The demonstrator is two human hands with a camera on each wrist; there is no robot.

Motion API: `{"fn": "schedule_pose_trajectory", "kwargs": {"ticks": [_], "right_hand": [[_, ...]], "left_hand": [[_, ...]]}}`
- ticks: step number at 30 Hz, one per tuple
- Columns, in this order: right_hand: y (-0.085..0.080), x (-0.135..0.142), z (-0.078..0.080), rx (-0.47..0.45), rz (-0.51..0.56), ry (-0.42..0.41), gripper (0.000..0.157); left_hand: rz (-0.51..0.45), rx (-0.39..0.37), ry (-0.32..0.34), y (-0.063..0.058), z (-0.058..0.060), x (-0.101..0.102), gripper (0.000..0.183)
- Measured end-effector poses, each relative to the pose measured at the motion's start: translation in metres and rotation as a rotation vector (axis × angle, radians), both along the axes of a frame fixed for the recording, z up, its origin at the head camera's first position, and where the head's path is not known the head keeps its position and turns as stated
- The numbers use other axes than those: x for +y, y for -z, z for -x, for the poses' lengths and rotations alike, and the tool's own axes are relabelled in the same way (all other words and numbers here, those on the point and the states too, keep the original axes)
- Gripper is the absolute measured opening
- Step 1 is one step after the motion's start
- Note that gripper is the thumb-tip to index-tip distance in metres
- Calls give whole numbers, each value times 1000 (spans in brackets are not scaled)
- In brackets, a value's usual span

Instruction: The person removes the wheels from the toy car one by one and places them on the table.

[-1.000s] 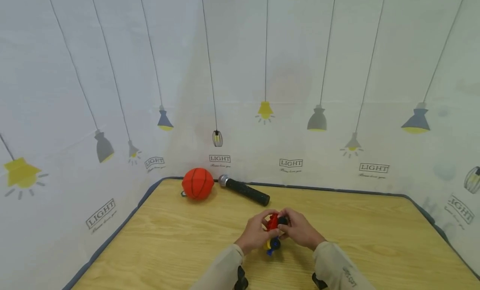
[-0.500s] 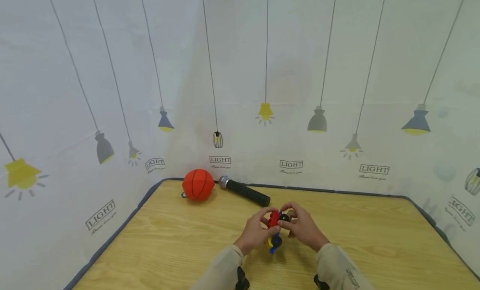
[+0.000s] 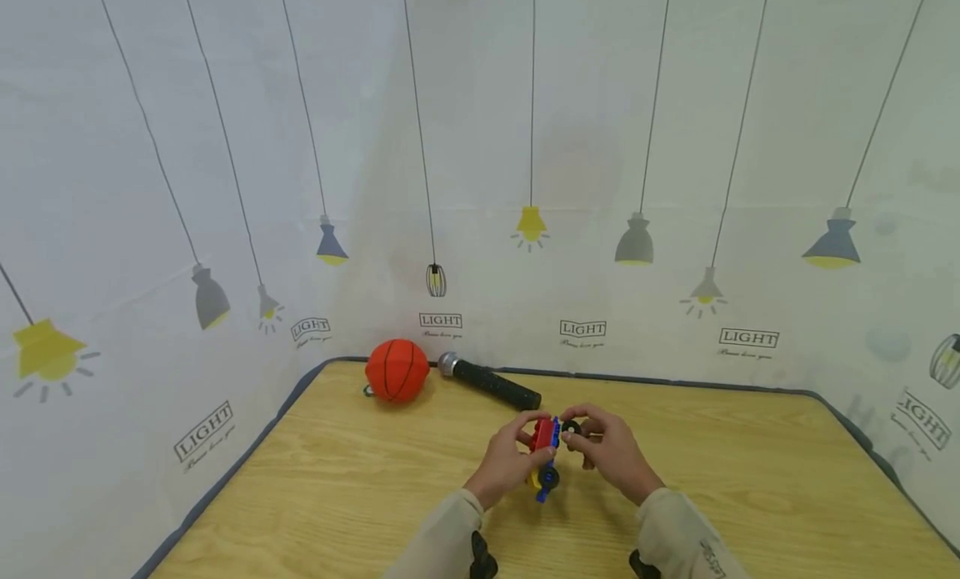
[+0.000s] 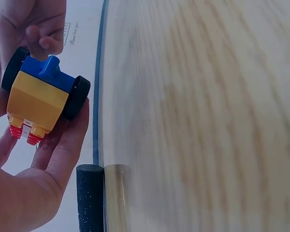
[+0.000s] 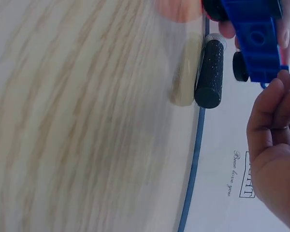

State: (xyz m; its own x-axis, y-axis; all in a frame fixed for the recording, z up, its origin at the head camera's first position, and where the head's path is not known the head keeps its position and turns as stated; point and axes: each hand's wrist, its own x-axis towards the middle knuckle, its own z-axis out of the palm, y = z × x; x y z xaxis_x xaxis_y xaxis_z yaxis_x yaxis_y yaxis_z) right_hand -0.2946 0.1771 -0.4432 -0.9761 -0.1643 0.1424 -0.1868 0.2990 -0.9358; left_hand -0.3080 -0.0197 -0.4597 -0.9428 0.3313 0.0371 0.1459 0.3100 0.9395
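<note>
My left hand (image 3: 501, 462) grips a toy car (image 3: 543, 436) made of red, yellow and blue blocks, held above the table. In the left wrist view the car's yellow block (image 4: 37, 100) and blue base (image 4: 48, 72) show, with black wheels on both sides. The blue underside (image 5: 256, 41) faces the right wrist camera. Between its thumb and fingers, my right hand (image 3: 613, 452) pinches a loose black wheel (image 3: 572, 430) with a pale hub, just right of the car's far end. In the right wrist view, that wheel is mostly hidden by the fingers.
Beyond the hands, a black microphone (image 3: 495, 384) with a silver head lies near the table's back edge. A red basketball-patterned ball (image 3: 397, 371) sits to its left. White sheeting (image 3: 480, 162) printed with lamps surrounds the wooden table (image 3: 337, 479).
The black wheel has come away from the car's side in my right fingers, leaving a gap. My right hand has shifted slightly right, while my left hand keeps its grip on the car.
</note>
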Motion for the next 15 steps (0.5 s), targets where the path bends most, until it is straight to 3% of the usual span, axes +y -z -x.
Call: {"fn": "schedule_pose_trajectory", "kwargs": {"ticks": [9,15], "right_hand": [[5,11,1,-34,-5,38,41],[6,18,1,-74,-12,80,40]], "left_hand": [[-24,-23,-15,-1,0,-4,50],[-35,-34,-3,-3,-3,-5,49]]}}
